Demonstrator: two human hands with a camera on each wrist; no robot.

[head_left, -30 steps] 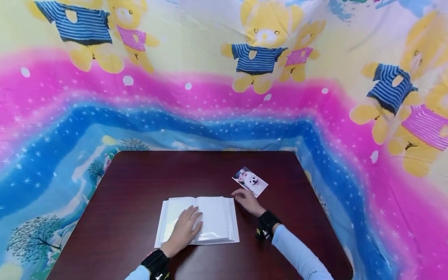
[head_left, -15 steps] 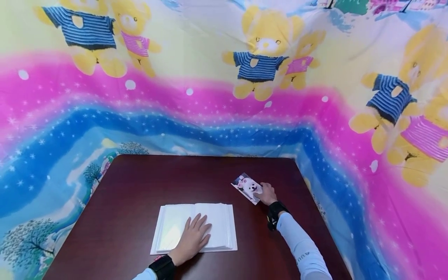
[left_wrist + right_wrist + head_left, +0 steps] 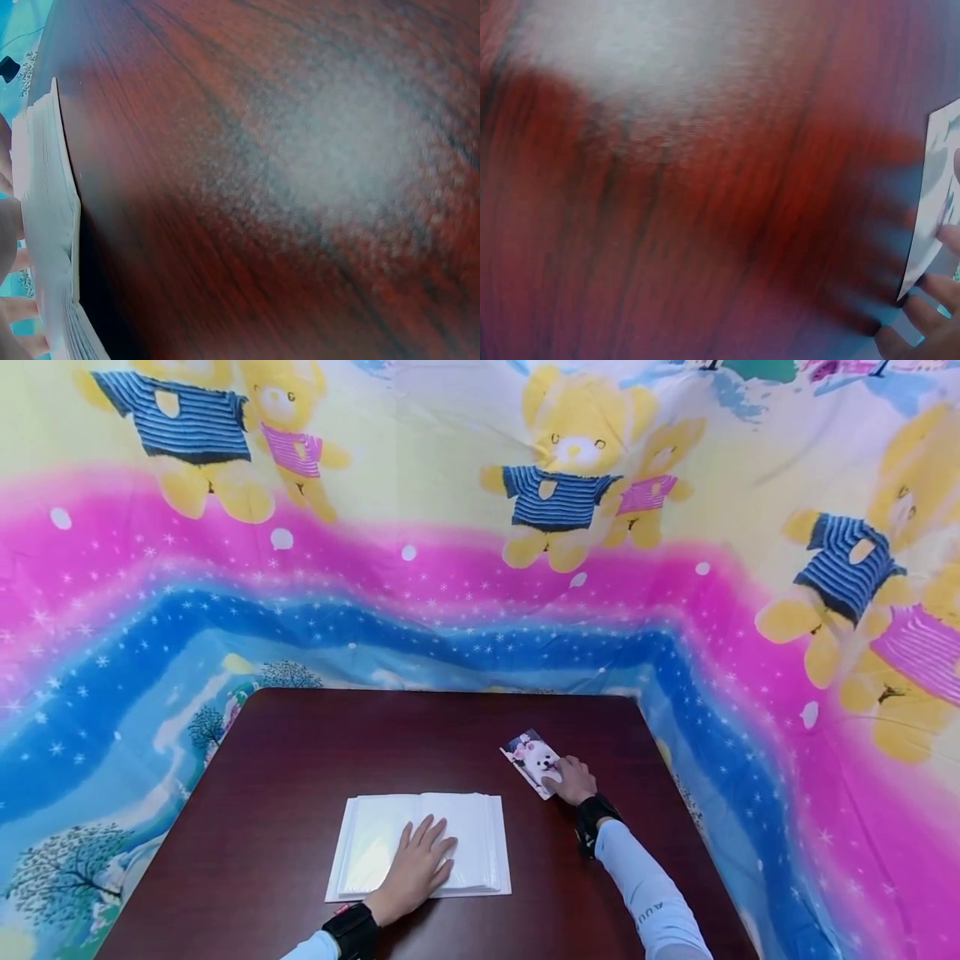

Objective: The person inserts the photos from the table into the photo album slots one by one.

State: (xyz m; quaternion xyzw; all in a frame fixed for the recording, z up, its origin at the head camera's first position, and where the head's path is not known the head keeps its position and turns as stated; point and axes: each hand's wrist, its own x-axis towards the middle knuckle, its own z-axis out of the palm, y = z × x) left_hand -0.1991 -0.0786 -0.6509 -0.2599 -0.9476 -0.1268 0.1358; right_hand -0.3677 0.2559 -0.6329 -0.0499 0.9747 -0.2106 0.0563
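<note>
A white photo album [image 3: 366,847] lies spread on the table, its pages blank white. My left hand [image 3: 412,868] rests flat on it, fingers straight and spread across the middle and right page. In the left wrist view the album's page edges [image 3: 46,180] show at the left, with a few fingertips over them. Farther right, a photo of a white dog with pink flowers [image 3: 531,755] lies at a slant. My right hand [image 3: 574,781] pinches its near right edge. The right wrist view shows the thumb on the photo [image 3: 932,187] and curled fingers along its edge.
The dark reddish-brown table [image 3: 375,739] has rounded corners and reflects light. A bear-patterned cloth [image 3: 420,585] hangs close behind it and along its sides. Both wrists wear black camera straps [image 3: 594,820].
My right hand has moved from beside the album's right edge to the dog photo and taken hold of its edge. The left hand has slid slightly right on the pages.
</note>
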